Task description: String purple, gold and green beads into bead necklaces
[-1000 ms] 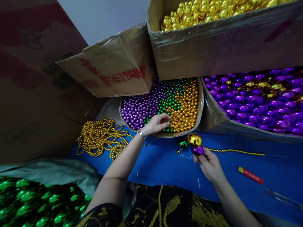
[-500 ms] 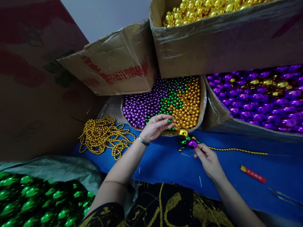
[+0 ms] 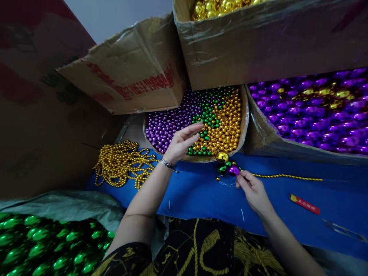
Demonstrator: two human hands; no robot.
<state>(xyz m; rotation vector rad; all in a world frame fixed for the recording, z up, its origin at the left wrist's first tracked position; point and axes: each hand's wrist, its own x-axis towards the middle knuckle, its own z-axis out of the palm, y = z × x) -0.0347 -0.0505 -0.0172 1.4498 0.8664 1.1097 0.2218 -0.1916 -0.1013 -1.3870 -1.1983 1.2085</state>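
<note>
My left hand (image 3: 184, 142), with a metal band at its wrist, is over the green part of a bin of small beads (image 3: 169, 130). Its fingers are stretched out and apart, and no bead shows in them. My right hand (image 3: 253, 188) is closed in a pinch on a string of beads at a shiny purple bead (image 3: 234, 170). Clustered beside that are a large gold bead (image 3: 222, 156) and green beads (image 3: 222, 168), with thin clear thread looping below. A run of small gold beads (image 3: 287, 176) trails right from the cluster along the blue cloth.
Gold bead strands (image 3: 120, 161) lie heaped on the blue cloth (image 3: 195, 195). Cardboard boxes hold large purple beads (image 3: 313, 119) and gold beads (image 3: 211, 8). A red cutter-like item (image 3: 304, 204) and metal snips (image 3: 343, 230) lie right. Large green beads (image 3: 37, 245) fill a sack lower left.
My left hand has moved up and left from the cluster to over the bin, its fingers opening; the green bead it held no longer shows. My right hand keeps its pinch.
</note>
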